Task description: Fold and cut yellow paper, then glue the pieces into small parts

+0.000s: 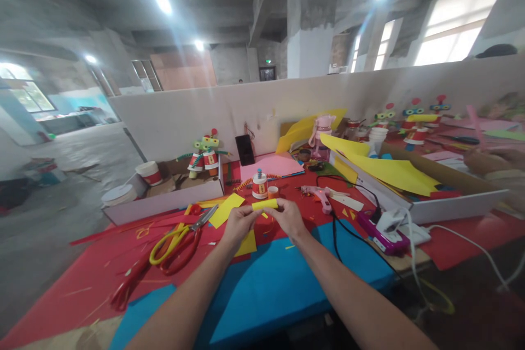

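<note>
A small rolled tube of yellow paper lies level between my two hands, above the table. My left hand pinches its left end, and my right hand pinches its right end. Just behind the roll stands a white and red paper cup with a small blue piece on top and coiled paper arms at its sides. An orange and white ring sits beside that cup. Yellow paper sheets lie near my left hand, on red paper. Blue paper spreads under my forearms.
Yellow-handled scissors and a red-handled pair lie at left. A pink glue gun rests at right, near a purple power strip with cables. Cardboard boxes flank the work area, one holding cup figures. Another person's hand is at far right.
</note>
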A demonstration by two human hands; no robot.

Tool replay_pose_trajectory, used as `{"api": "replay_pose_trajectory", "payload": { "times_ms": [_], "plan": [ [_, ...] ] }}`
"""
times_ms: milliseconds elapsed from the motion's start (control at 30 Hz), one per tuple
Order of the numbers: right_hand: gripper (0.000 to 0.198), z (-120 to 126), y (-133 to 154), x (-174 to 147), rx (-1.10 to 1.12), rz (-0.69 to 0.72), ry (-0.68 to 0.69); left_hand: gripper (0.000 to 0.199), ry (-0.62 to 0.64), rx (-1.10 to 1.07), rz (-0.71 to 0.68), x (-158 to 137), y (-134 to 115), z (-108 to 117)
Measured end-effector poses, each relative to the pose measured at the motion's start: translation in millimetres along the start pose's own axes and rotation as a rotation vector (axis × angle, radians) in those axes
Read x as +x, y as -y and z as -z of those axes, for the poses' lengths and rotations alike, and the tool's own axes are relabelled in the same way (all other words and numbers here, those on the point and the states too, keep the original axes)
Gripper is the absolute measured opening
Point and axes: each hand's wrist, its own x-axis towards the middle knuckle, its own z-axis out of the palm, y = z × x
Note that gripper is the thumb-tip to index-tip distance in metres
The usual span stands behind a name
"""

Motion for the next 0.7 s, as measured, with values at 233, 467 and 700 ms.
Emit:
{"api": "replay_pose_trajectory", "payload": {
  "times_ms": [233, 467, 700],
  "plan": [
    [0.025, 2.4, -9.2, 4.9, -0.018, 0.013, 0.025, 0.046, 0.052, 0.029, -0.042, 3.4, -1.9, 5.6],
    [0.028, 2.9, -3.5, 4.2, 0.04, -0.042, 0.029, 0.037, -0.02, -0.027, -0.009, 4.7, -1.1, 9.6],
    [0.028, 0.5, 1.2, -0.2, -0.022, -0.016, 0.048, 0.043, -0.028, 0.002, 0.06, 0.9, -4.1, 2.4]
  ]
}}
